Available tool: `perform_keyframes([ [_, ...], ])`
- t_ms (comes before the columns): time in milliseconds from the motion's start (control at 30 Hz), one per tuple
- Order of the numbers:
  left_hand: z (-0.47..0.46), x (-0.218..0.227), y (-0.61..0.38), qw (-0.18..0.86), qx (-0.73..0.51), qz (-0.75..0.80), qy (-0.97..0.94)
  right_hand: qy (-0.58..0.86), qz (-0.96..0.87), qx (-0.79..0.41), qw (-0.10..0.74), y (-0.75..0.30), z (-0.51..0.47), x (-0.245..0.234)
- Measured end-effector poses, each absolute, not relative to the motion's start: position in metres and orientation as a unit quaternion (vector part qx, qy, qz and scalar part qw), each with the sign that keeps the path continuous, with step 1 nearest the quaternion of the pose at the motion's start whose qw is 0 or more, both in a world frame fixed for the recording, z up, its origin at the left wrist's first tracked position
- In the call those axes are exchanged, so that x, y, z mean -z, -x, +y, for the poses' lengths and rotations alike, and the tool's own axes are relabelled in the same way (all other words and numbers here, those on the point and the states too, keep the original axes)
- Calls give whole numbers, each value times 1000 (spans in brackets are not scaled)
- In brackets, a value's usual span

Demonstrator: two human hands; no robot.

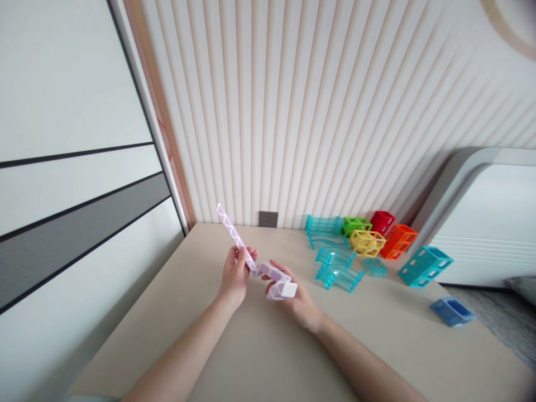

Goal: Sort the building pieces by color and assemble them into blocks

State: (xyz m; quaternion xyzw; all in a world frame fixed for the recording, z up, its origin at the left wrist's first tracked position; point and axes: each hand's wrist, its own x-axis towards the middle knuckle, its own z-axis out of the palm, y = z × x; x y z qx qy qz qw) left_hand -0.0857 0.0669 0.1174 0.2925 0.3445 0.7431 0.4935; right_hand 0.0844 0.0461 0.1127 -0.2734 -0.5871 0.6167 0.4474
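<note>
A purple and white snake puzzle (229, 226) is held above the table between both hands. My left hand (235, 277) is closed around its long straight section, which points up and to the left. The other part is bent into several angled segments and ends in a white face turned toward me. My right hand (298, 298) grips this bent part from the right side and beneath, with some fingers hidden behind it.
Translucent teal curved track pieces (339, 273) lie on the table (251, 357) to the right. Green (355, 225), yellow (367, 242), red (382, 221), orange (398, 242) and teal (426, 266) frame blocks stand behind them. A blue piece (452, 311) lies near the right edge. A ribbed wall with a socket (268, 219) borders the back.
</note>
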Motion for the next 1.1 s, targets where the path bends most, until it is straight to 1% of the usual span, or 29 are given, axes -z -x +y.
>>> perform_keyframes([
  [167, 60, -112, 83, 513, -677, 370, -376, 344, -513, -574, 538, -85, 55, -110],
  [333, 56, -104, 77, 544, -599, 406, -425, 354, -501, -543, 574, -86, 59, -107],
  [433, 55, -105, 74, 575, -552, 378, -470, 340, -504, -535, 586, -86, 61, -104],
  [533, 55, -110, 74, 570, -529, 367, -511, 345, -513, -520, 589, -87, 60, -105],
  [667, 53, -114, 75, 530, -541, 414, -505, 363, -524, -508, 579, -90, 58, -108],
  [867, 49, -120, 74, 535, -544, 402, -506, 301, -544, -532, 574, -93, 61, -104],
  [1100, 47, -118, 77, 536, -534, 383, -531, 280, -556, -523, 582, -94, 62, -107],
])
